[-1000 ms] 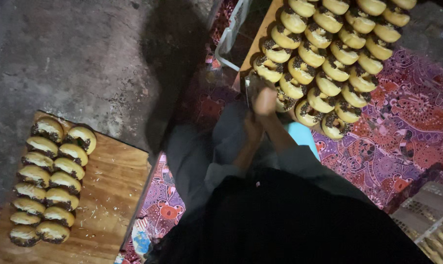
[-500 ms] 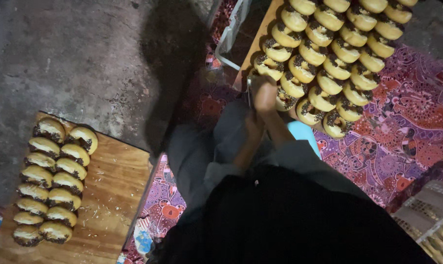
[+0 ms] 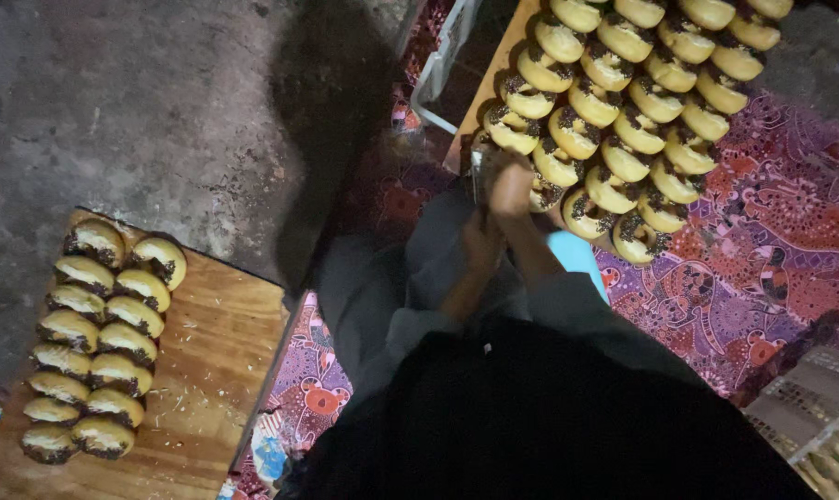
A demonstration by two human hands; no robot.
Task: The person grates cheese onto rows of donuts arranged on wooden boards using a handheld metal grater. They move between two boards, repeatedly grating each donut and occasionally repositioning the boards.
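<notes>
Concrete floor holds two boards; right hand grip holds one scraper.

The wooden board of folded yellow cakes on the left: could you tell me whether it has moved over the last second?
No. The wooden board keeps its place against the grey concrete floor.

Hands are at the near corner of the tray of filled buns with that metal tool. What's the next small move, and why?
Probably slide the metal tool under the nearest filled bun at the tray's near corner and lift it free. The right hand already rests at that corner beside the tool, the left hand sits just behind it, and the wooden board holds two rows with bare space left.
</notes>
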